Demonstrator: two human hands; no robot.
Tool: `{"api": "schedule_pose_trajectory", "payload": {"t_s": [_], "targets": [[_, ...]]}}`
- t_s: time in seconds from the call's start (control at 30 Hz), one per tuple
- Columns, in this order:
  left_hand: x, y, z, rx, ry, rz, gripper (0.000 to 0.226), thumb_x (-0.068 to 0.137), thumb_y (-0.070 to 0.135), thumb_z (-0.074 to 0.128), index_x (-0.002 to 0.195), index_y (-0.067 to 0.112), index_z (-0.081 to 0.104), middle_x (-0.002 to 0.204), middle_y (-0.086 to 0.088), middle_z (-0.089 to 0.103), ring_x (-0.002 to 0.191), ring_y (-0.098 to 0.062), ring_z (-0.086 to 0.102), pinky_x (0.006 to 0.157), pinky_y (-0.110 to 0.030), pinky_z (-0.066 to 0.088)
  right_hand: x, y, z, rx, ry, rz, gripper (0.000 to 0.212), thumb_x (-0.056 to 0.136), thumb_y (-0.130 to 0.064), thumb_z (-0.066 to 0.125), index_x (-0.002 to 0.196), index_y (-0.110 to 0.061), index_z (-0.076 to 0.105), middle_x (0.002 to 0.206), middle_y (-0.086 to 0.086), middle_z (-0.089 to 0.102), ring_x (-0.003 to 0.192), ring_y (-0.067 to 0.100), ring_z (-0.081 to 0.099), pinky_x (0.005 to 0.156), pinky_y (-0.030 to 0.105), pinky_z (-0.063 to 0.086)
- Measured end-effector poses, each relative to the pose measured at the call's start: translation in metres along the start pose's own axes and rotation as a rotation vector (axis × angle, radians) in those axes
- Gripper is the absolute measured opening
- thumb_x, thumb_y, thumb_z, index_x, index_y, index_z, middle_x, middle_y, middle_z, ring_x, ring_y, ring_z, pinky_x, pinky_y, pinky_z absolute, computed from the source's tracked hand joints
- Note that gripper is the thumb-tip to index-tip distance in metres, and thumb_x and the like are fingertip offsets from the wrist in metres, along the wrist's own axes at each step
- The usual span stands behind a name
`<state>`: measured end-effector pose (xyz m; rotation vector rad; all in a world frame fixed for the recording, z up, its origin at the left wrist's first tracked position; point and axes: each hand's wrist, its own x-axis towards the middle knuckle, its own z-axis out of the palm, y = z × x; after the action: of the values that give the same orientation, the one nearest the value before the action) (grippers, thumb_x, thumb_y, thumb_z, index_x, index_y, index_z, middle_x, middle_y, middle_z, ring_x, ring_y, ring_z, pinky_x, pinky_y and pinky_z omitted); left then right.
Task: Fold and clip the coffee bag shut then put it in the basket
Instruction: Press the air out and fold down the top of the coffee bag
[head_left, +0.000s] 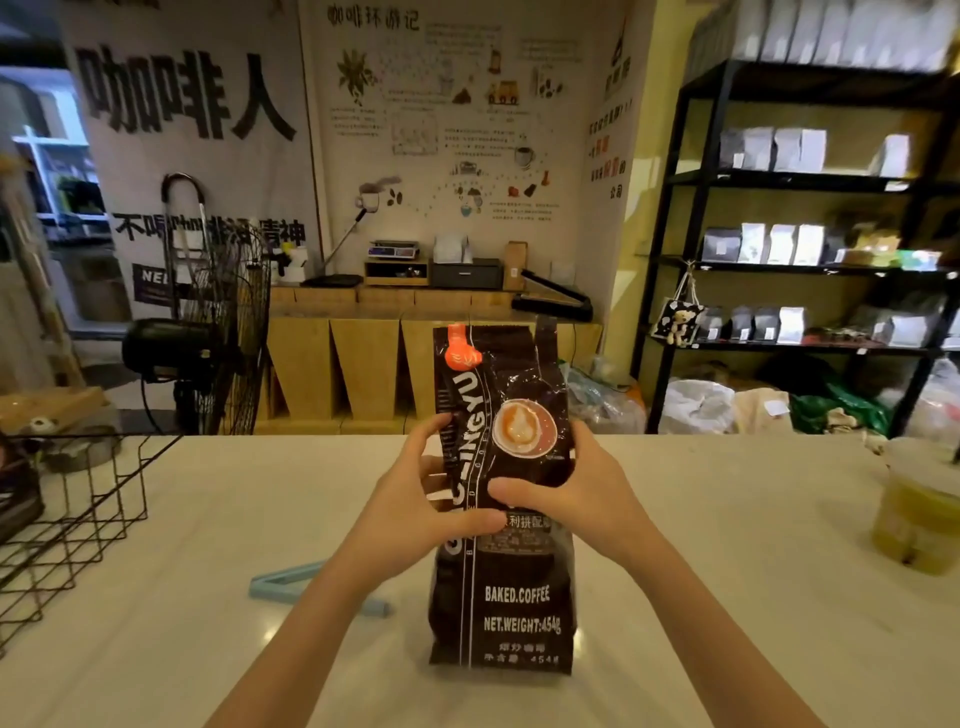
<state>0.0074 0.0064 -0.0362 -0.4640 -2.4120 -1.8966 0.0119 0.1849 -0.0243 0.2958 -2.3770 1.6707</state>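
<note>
A tall dark coffee bag (511, 613) with white lettering and a latte picture stands upright on the white counter (727, 597) in the middle. Its top is open and unfolded, rising above my hands. My left hand (415, 499) grips the bag's left side at mid-height, and my right hand (576, 488) grips its right side, thumb across the front. A light blue bag clip (291, 579) lies flat on the counter to the left, partly hidden behind my left forearm. The black wire basket (78, 519) stands at the counter's left edge.
A cup of yellowish drink (917, 519) stands at the counter's right edge. Beyond the counter are a black floor fan (208, 338), a wooden bench with equipment (431, 306) and black shelves of bags (789, 249).
</note>
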Motion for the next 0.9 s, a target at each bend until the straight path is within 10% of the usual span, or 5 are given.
{"api": "schedule_pose_trajectory", "payload": {"t_s": [0.13, 0.57, 0.7, 0.8, 0.9], "targets": [[0.000, 0.002, -0.004, -0.028, 0.027, 0.132, 0.095, 0.051, 0.003, 0.085, 0.110, 0.058, 0.033, 0.115, 0.007, 0.058, 0.110, -0.008, 0.056, 0.092, -0.031, 0.048, -0.002, -0.004, 0.001, -0.027, 0.064, -0.114, 0.084, 0.039, -0.038, 0.089, 0.111, -0.031, 0.046, 0.102, -0.016, 0.065, 0.093, -0.009, 0.061, 0.068, 0.004, 0.048], [-0.001, -0.021, -0.004, -0.169, 0.025, 0.049, 0.044, 0.067, 0.039, 0.071, 0.105, 0.024, 0.054, 0.109, 0.003, 0.066, 0.106, -0.013, 0.060, 0.087, -0.026, 0.050, 0.002, 0.002, 0.012, 0.001, 0.005, -0.061, 0.073, 0.048, -0.024, 0.088, 0.105, -0.035, 0.043, 0.099, -0.020, 0.059, 0.093, -0.003, 0.058, 0.066, 0.010, 0.048], [0.001, -0.023, -0.002, -0.274, 0.153, 0.032, 0.010, 0.088, 0.011, 0.049, 0.096, 0.008, 0.055, 0.100, -0.006, 0.065, 0.096, -0.019, 0.062, 0.076, -0.020, 0.051, 0.002, -0.014, 0.010, 0.015, 0.049, -0.066, 0.120, 0.043, -0.037, 0.086, 0.138, -0.034, 0.013, 0.126, -0.015, 0.043, 0.106, -0.004, 0.046, 0.087, 0.017, 0.040], [0.000, -0.022, 0.004, -0.324, 0.174, 0.050, 0.013, 0.087, 0.001, 0.049, 0.099, 0.007, 0.051, 0.103, -0.004, 0.064, 0.094, -0.011, 0.062, 0.070, -0.018, 0.053, 0.011, -0.053, 0.004, -0.232, 0.212, -0.346, 0.121, 0.050, -0.052, 0.081, 0.139, -0.040, 0.001, 0.144, -0.010, 0.021, 0.127, 0.003, 0.021, 0.105, 0.029, 0.023], [0.001, -0.023, 0.008, -0.362, 0.191, 0.053, 0.018, 0.086, 0.003, 0.053, 0.095, 0.018, 0.049, 0.105, 0.001, 0.064, 0.100, -0.011, 0.061, 0.075, -0.024, 0.052, 0.032, -0.097, 0.011, -0.768, 0.267, -0.733, 0.089, 0.065, -0.049, 0.070, 0.139, -0.028, 0.026, 0.152, 0.004, 0.021, 0.136, 0.015, 0.008, 0.114, 0.041, 0.009]]}}
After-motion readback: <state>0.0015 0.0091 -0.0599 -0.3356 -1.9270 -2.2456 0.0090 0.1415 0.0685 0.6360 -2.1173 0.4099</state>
